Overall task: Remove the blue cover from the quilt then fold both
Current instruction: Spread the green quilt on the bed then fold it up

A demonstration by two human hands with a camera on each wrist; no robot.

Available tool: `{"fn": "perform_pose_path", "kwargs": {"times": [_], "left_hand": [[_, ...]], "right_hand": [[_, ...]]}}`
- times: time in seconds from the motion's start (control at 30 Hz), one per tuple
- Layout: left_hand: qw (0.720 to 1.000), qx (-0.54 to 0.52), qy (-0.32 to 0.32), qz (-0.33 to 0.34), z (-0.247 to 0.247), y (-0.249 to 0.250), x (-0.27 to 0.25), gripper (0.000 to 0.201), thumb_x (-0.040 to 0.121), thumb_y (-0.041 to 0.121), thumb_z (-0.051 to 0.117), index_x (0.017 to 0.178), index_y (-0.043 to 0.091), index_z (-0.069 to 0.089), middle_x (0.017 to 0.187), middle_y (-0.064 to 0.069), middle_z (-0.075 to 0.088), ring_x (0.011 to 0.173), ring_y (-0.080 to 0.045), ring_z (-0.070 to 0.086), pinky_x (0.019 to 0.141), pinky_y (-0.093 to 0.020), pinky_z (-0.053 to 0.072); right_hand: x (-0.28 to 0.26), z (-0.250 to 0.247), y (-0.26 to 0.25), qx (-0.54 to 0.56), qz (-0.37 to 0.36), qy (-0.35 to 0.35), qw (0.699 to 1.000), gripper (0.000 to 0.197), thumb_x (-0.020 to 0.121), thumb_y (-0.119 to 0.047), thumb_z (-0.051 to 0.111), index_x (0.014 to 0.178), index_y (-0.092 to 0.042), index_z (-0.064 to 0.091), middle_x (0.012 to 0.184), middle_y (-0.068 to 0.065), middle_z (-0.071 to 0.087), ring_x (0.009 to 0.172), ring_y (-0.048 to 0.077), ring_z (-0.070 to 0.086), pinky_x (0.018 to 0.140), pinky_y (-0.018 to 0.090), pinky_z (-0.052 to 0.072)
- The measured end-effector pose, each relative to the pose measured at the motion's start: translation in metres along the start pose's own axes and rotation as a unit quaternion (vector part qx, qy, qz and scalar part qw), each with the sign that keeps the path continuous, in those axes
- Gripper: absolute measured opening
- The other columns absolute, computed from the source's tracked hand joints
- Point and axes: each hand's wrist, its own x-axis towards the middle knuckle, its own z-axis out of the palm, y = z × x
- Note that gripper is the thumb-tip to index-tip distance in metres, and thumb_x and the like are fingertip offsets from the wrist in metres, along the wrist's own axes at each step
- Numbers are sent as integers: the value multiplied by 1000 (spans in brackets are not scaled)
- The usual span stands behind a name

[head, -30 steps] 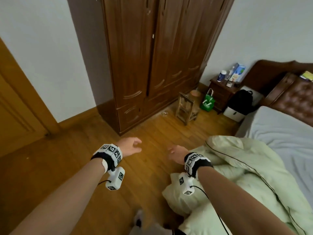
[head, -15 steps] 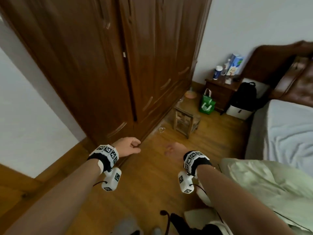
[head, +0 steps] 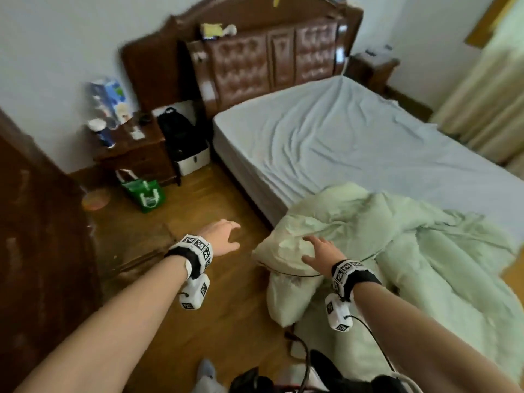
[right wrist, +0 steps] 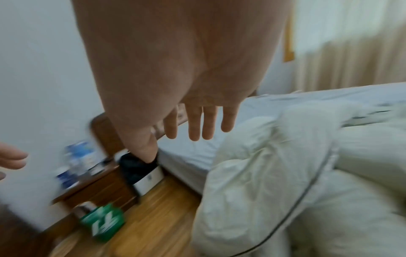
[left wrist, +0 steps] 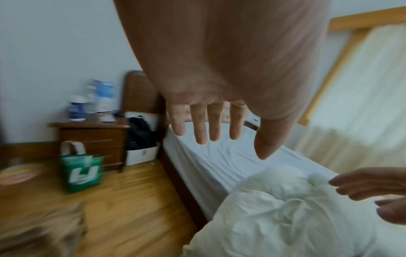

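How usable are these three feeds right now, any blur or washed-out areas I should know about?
Head view: motion-smeared at the nightstand and headboard, sharper at both hands. Left wrist view: floor and green bag streaked; the quilt looks washed out to white; curtain blown out. Right wrist view: left side heavily smeared, quilt seam readable.
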Motion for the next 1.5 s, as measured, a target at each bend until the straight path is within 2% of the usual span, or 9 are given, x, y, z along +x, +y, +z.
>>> {"fn": "perform_pose_path", "kwargs": {"times": [0.33,0.57,0.8,0.93,1.03,1.17,1.27,1.37,1.5], "left_hand": [[950,104,-107,273,-31,150,175,63,84,46,63,142,29,43,145,0,43,131,-21,45,107,-42,40],[940,172,-166,243,6,181,267,77,81,43,66,149,27,32,147,-6,41,131,-23,47,107,-39,41],[918,220,-238,230,46,195,334,69,86,36,64,148,22,37,148,-9,40,128,-25,50,103,-34,43],[908,218,-250,256,46,189,367,77,83,40,65,150,24,29,150,-7,37,132,-24,45,106,-39,41],[905,198,-277,256,31,176,397,88,78,51,68,151,23,28,152,-6,36,134,-23,43,109,-38,38],[895,132,-326,275,-11,156,435,115,61,77,70,150,17,27,150,-4,39,133,-21,44,110,-37,37],[899,95,-317,286,-54,143,475,122,51,84,70,144,15,31,139,-1,52,122,-23,54,101,-38,46],[921,75,-267,274,-108,114,535,92,73,54,75,143,12,32,135,-8,56,116,-29,59,97,-38,49],[913,-3,-321,253,-189,83,598,124,59,81,67,152,13,22,148,-5,45,129,-25,50,107,-33,40]], "right_hand": [[-19,13,98,180,335,79,921,77,86,-60,57,150,-26,29,148,9,43,135,32,41,110,47,37],[75,56,154,434,416,83,795,85,84,-52,66,146,-7,29,144,16,48,127,36,51,106,45,42],[155,90,183,585,482,116,642,118,83,-50,71,153,-4,-11,156,20,28,140,37,35,116,44,28],[185,79,180,567,475,75,668,83,87,-50,67,141,5,37,136,22,54,124,37,54,104,41,43],[219,42,163,539,423,98,722,58,91,-45,62,121,4,60,116,20,66,109,35,63,93,39,50],[279,-52,119,574,350,170,720,42,90,-41,63,115,-7,67,111,12,70,105,32,66,94,42,52],[340,-121,98,602,348,235,680,38,83,-51,67,96,-15,67,102,7,73,98,31,69,93,50,54],[405,-193,68,627,353,293,629,60,69,-61,70,102,-10,66,103,14,73,96,34,70,90,53,55],[465,-306,-2,668,309,362,572,40,95,-33,62,113,3,57,107,24,68,95,38,69,88,54,56]]}}
